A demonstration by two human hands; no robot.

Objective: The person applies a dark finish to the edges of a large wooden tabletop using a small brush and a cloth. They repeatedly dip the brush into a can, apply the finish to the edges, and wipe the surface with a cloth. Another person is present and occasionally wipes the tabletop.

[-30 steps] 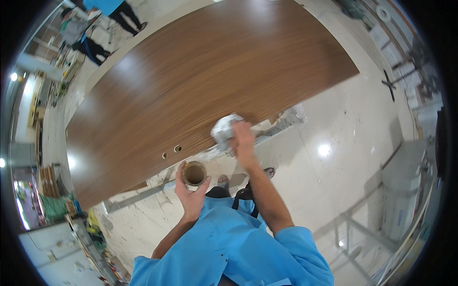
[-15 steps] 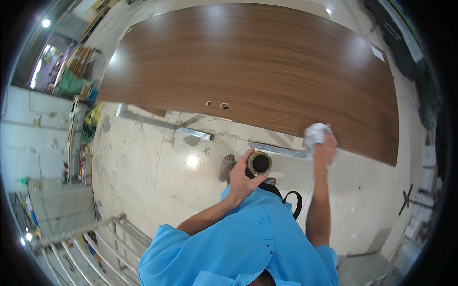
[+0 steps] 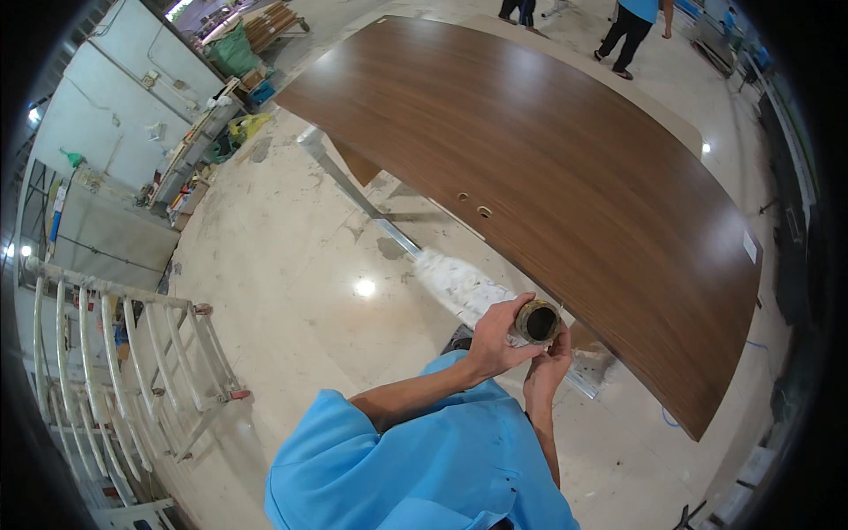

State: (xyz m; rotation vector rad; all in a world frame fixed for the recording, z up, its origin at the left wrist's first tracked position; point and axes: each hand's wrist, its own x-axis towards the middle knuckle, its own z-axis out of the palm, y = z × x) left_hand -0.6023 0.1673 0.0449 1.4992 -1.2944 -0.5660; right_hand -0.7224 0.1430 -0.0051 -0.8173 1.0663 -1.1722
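Both my hands are at the near end of a long roll of white film [image 3: 464, 284], whose round cardboard core [image 3: 538, 322] shows a dark hole. My left hand [image 3: 496, 338] is wrapped round the core's left side. Against its lower right side my right hand [image 3: 548, 364] grips too, its fingers partly hidden behind the roll. The roll lies tilted, its far end pointing away to the left. Just beyond it is a wood-grain brown panel [image 3: 548, 150] with two small cut-outs near its front edge; a pale label [image 3: 750, 246] is stuck near its right end.
Under the panel runs a metal support [image 3: 340, 181]. A white tubular rack [image 3: 132, 353] on red casters stands at left. Along the left wall are a bench [image 3: 194, 146] with clutter and a green sack [image 3: 234, 53]. Two people [image 3: 625, 37] stand beyond the panel.
My right hand has left the panel's front edge and joined my left hand at the roll. The roll has swung from upright to tilted, and my view has turned right.
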